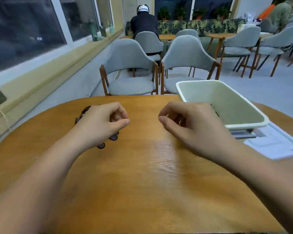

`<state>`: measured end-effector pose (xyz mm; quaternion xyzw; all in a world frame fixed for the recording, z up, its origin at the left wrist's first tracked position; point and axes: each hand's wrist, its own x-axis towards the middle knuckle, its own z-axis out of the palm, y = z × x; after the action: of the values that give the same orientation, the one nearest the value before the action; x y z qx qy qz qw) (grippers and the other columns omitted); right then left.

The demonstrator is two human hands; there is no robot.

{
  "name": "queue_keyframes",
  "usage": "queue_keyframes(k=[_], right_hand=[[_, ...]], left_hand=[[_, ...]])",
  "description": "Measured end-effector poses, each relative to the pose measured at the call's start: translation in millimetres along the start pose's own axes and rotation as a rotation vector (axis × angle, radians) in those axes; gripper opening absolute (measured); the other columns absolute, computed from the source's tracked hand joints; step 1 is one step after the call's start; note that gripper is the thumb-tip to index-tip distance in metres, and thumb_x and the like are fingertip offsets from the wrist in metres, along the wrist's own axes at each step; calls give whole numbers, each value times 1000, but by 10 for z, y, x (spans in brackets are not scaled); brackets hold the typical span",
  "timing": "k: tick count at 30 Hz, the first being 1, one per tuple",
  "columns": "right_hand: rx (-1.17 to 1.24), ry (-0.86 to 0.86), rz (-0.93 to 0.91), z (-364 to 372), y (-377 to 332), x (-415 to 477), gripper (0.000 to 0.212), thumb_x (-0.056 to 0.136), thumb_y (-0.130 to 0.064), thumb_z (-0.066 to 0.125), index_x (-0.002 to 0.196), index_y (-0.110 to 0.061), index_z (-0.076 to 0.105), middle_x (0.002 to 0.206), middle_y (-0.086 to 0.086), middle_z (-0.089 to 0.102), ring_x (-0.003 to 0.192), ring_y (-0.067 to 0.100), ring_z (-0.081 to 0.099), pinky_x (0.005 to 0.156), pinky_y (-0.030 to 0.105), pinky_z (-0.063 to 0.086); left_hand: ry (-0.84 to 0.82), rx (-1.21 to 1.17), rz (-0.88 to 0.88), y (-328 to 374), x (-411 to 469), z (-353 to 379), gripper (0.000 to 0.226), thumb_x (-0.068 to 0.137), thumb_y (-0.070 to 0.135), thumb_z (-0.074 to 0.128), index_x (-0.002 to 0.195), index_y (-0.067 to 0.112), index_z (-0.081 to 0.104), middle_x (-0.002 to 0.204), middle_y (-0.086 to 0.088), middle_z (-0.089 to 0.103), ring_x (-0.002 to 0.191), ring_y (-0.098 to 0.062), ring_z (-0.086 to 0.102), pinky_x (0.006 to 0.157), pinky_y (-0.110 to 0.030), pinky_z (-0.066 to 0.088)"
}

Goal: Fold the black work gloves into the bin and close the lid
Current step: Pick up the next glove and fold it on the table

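**Black work gloves (113, 137) lie mostly hidden beneath your left hand**

Head view. Your left hand (105, 122) and right hand (189, 122) both hover over the surface (142, 166). Their fingers are loosely curled toward the thumbs and they hold nothing. The gloves lie flat on the surface under your left hand and wrist. Only dark, dotted-grip fingertips show on the thumb side of the wrist, and a ragged black edge shows past your knuckles.

The main risk is a blind grab. With so much of the fabric covered, you could pinch a single fingertip or only one glove, and the fold would come out lopsided or trail over the rim. The limp cloth will probably spring open again unless you press it down.

The bin (247, 126) stands open just beyond your right hand, and its lid (276, 142) lies on the far side of it, partly under its near corner. A reach across for the lid could knock the bin. A dark speck (216, 113) shows against the bin behind your right knuckles; what it is cannot be told.
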<state>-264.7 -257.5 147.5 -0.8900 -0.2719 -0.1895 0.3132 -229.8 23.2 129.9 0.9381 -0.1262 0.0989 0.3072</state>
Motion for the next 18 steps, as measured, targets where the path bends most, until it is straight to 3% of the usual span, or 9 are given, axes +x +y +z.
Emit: queue_keyframes(k=[5,11,18], right_hand=[[89,53,2,585,12,-268,6,105,-27,69,100,-25,73,76,-16,67,75,5,63,67,12,40],[101,74,95,1175,264,-424,9,105,-33,66,102,-28,73,79,-13,70,76,11,66,73,39,56],[24,-4,210,1359,377,-469,9,105,-37,64,103,-32,70,77,-17,70,76,9,65,76,43,58]], left_hand=[[147,-40,-143,-587,-291,300,14,92,26,81,89,33,69,83,13,74,78,-6,66,75,-32,58],[313,53,-195,-1081,-426,472,21,93,15,70,85,33,63,80,12,67,77,-8,63,74,-41,59],[510,-49,-363,-1417,-368,471,14,90,26,73,82,28,62,75,6,66,77,-19,65,69,-36,52]])
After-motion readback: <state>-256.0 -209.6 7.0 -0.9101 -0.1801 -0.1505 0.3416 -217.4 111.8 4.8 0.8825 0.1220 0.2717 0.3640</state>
